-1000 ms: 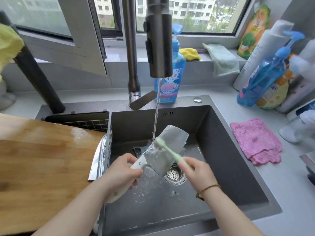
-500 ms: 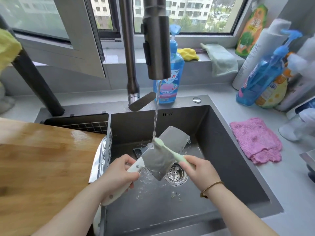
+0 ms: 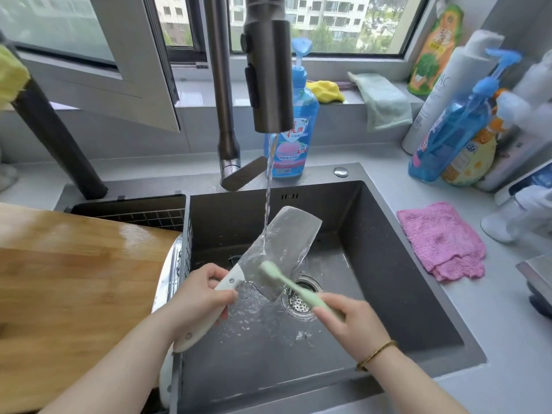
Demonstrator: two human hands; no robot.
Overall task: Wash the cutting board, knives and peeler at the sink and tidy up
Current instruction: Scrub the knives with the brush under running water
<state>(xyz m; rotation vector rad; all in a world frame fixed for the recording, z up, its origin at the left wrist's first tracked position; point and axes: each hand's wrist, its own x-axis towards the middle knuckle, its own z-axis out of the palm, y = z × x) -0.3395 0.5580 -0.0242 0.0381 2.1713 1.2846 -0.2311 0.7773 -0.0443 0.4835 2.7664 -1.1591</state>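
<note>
Cleaver point(image 3: 286, 237): over the sink point(image 3: 418, 294), under the tap stream — blade tilted up-right.
Left hand point(image 3: 198, 297): clamped round its pale handle.
Right hand point(image 3: 352, 322): gripping green toothbrush point(image 3: 294, 286) — head on blade.
Cutting board point(image 3: 74, 294): left of sink.

Pale green toothbrush point(image 3: 294, 286), pink cloth point(image 3: 440, 239), blue bottle point(image 3: 291, 130).

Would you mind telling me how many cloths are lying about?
3: a pink cloth right of the sink, a yellow cloth and a pale green cloth on the windowsill. Others may be hidden.
</note>
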